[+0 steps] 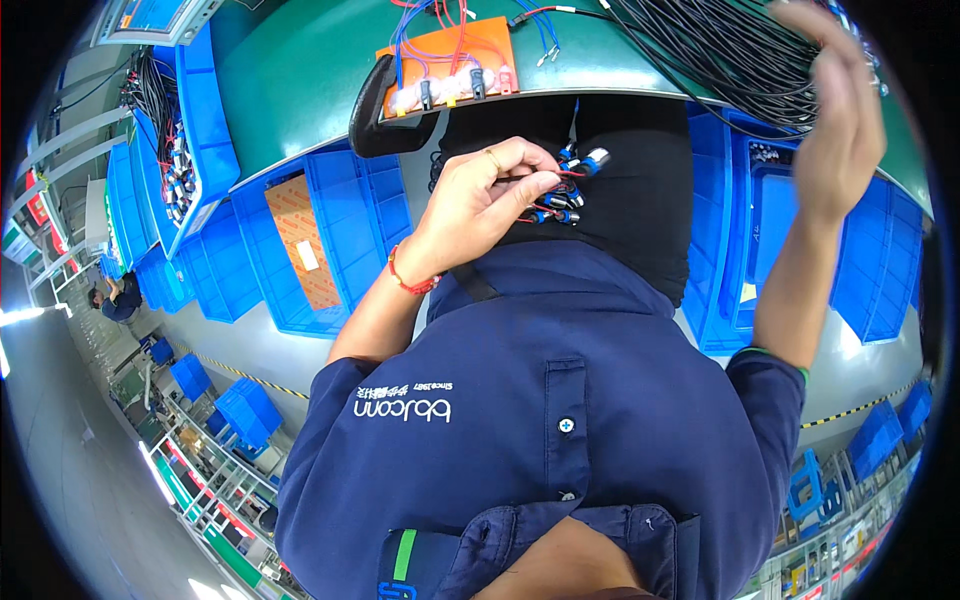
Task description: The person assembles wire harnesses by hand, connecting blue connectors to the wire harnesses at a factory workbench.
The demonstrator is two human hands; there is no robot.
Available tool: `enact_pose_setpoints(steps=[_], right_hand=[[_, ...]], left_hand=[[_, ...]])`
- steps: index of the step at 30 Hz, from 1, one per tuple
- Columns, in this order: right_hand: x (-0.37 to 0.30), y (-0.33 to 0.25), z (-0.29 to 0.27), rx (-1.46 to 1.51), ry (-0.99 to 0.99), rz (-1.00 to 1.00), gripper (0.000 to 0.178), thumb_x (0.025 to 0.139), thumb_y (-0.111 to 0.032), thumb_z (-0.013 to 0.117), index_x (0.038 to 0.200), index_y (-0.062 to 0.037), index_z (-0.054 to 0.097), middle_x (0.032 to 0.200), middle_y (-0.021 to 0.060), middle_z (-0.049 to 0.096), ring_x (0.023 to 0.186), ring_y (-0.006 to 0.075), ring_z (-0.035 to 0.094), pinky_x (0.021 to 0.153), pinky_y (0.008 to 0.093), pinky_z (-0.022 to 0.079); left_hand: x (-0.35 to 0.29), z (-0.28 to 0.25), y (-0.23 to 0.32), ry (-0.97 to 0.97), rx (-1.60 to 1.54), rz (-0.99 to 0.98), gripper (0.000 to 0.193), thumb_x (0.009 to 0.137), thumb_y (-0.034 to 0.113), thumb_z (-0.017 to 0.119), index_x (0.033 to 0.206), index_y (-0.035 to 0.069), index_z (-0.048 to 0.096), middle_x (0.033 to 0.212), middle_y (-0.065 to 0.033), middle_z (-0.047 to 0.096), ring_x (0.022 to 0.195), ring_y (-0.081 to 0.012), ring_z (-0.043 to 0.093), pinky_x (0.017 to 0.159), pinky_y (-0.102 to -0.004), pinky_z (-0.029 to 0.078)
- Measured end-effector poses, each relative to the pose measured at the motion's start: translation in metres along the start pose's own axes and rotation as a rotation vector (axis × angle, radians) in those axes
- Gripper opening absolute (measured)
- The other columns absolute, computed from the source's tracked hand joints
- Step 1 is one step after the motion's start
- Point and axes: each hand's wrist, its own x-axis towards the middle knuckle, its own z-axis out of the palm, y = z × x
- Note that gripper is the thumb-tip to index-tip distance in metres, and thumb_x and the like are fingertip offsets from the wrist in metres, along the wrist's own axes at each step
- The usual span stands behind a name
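Over my lap, my left hand [490,195] is closed, thumb against forefinger, on thin red and black wires [568,173]. Beside its fingertips, several blue-and-silver round cable connectors [560,205] rest against my dark trousers. Out to the right, my right hand [842,125] is raised at the bench edge, slightly blurred, its fingers stretched out and nothing visible in them. Next to it lies a large coil of black cables [725,60] on the green bench top.
An orange board [455,50] with red and blue wires and small connectors sits at the bench edge, beside a black curved pad [372,110]. Blue bins stand below on both sides. One blue bin [212,120] at left holds cables with connectors. Far left, another person [122,298] is visible.
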Motion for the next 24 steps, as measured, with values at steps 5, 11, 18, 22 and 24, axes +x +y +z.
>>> enact_pose_setpoints(steps=[5, 11, 18, 22, 24], right_hand=[[-0.067, -0.043, 0.064, 0.294, -0.497, 0.001, 0.028, 0.084, -0.012, 0.061, 0.11, -0.0034, 0.059, 0.094, 0.0079, 0.061, 0.089, 0.0245, 0.054, 0.082, 0.0355, 0.043], [-0.103, 0.003, 0.01, 0.843, -0.128, 0.703, 0.018, 0.091, -0.014, 0.056, 0.102, 0.0004, 0.058, 0.07, -0.0016, 0.052, 0.055, 0.0039, 0.042, 0.049, 0.0206, 0.034], [-0.108, 0.057, -0.081, 1.666, 0.442, 0.598, 0.027, 0.093, -0.027, 0.055, 0.078, -0.0049, 0.054, 0.062, 0.0006, 0.037, 0.06, 0.0121, 0.034, 0.061, 0.0274, 0.031], [-0.121, 0.082, -0.092, 1.452, 0.587, 0.648, 0.04, 0.093, -0.034, 0.054, 0.063, -0.0085, 0.048, 0.058, 0.001, 0.037, 0.062, 0.0137, 0.034, 0.063, 0.0299, 0.032], [-0.13, 0.096, -0.1, 1.356, 0.756, 0.665, 0.049, 0.095, -0.039, 0.05, 0.056, -0.0093, 0.042, 0.055, 0.0011, 0.039, 0.062, 0.0146, 0.035, 0.065, 0.0322, 0.033]], left_hand=[[0.006, 0.006, 0.02, 0.011, -0.018, 0.218, 0.013, 0.089, 0.005, 0.062, 0.101, -0.001, 0.064, 0.084, -0.0032, 0.063, 0.071, -0.0037, 0.054, 0.061, -0.0188, 0.045], [0.013, -0.011, 0.015, 0.037, 0.239, 0.345, 0.015, 0.089, 0.005, 0.059, 0.101, -0.001, 0.067, 0.079, -0.0042, 0.06, 0.067, -0.0108, 0.052, 0.063, -0.0224, 0.042], [0.008, -0.026, -0.013, 0.047, 0.441, 0.33, 0.015, 0.088, 0.006, 0.06, 0.1, 0.0, 0.067, 0.072, -0.0058, 0.054, 0.064, -0.0137, 0.052, 0.06, -0.0257, 0.042], [0.007, -0.026, -0.021, -0.01, 0.518, 0.311, 0.015, 0.088, 0.006, 0.06, 0.099, -0.001, 0.066, 0.073, -0.0077, 0.056, 0.065, -0.0159, 0.054, 0.061, -0.0273, 0.044], [0.005, -0.026, -0.022, -0.126, 0.557, 0.268, 0.016, 0.089, 0.008, 0.059, 0.099, -0.002, 0.065, 0.074, -0.0091, 0.058, 0.068, -0.0171, 0.056, 0.063, -0.0282, 0.045]])
